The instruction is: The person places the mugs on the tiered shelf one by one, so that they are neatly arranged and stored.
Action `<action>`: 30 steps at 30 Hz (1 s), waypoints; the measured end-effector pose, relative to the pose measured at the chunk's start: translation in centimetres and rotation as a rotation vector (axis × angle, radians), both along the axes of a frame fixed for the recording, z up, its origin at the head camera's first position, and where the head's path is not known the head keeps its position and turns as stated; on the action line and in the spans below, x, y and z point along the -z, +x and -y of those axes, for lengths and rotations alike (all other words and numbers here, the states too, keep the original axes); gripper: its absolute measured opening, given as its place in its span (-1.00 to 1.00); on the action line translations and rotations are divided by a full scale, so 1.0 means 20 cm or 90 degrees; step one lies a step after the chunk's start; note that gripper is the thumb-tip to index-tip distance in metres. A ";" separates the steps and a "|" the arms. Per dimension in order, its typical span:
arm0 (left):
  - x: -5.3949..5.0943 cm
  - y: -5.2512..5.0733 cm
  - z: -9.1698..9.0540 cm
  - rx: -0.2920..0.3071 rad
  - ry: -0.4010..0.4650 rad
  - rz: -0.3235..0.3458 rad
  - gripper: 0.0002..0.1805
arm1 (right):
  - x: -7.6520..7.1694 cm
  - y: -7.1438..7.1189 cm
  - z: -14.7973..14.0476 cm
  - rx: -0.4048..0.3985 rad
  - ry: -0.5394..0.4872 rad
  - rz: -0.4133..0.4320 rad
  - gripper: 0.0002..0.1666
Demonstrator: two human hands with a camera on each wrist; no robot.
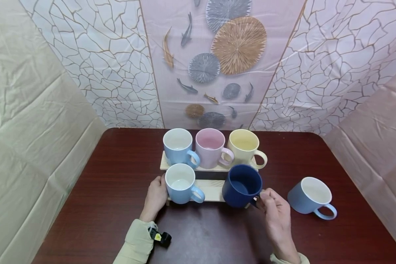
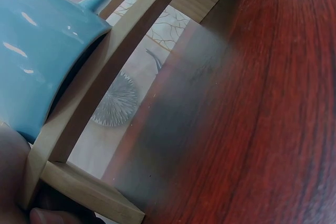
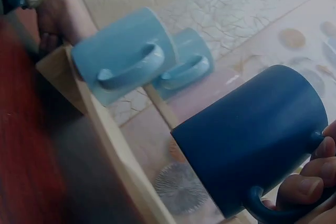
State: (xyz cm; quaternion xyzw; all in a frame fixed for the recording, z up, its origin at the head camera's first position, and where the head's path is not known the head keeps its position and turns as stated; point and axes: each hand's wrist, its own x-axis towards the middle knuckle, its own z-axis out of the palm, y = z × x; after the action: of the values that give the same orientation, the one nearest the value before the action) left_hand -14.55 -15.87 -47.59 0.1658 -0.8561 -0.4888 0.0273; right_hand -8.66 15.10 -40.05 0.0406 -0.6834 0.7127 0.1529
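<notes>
My right hand (image 1: 277, 216) grips the handle of a navy blue mug (image 1: 241, 187), held upright at the right end of the lower shelf of a two-tier wooden rack (image 1: 211, 185). Whether its base touches the shelf, I cannot tell. My left hand (image 1: 156, 194) holds the rack's left end, with fingers above and below the wood in the left wrist view. Beside it on the lower shelf stands a light blue mug (image 1: 181, 185). The upper shelf bears another light blue mug (image 1: 178, 148), a pink mug (image 1: 209, 150) and a yellow mug (image 1: 243, 146).
A grey-blue mug with a white inside (image 1: 308, 198) stands on the dark red wooden table (image 1: 118, 165), right of my right hand. Patterned cloth (image 1: 118, 55) hangs behind the table, and plain cloth hangs along both sides.
</notes>
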 end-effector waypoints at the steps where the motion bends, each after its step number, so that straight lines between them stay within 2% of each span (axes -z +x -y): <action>1: 0.00 0.00 0.00 0.000 -0.001 -0.001 -0.51 | 0.01 0.00 0.01 0.000 0.004 0.002 -0.60; 9: 0.00 0.00 0.00 -0.003 0.002 -0.007 -0.52 | 0.05 -0.04 0.07 -0.040 0.002 -0.031 -0.63; 17: 0.00 0.00 0.00 0.002 0.006 -0.004 -0.51 | 0.09 -0.06 0.12 -0.048 0.028 -0.049 -0.65; 22: 0.00 0.00 0.00 0.005 0.006 0.001 -0.51 | 0.11 -0.07 0.15 -0.076 0.003 -0.069 -0.64; 30: 0.00 0.00 0.00 0.005 0.001 0.002 -0.51 | 0.13 -0.09 0.19 -0.078 0.001 -0.051 -0.66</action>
State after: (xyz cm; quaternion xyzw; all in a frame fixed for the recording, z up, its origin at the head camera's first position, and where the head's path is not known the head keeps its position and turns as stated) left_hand -14.63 -15.90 -47.67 0.1633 -0.8565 -0.4890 0.0244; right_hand -10.40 11.25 -42.61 0.1112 -0.6735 0.7180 0.1359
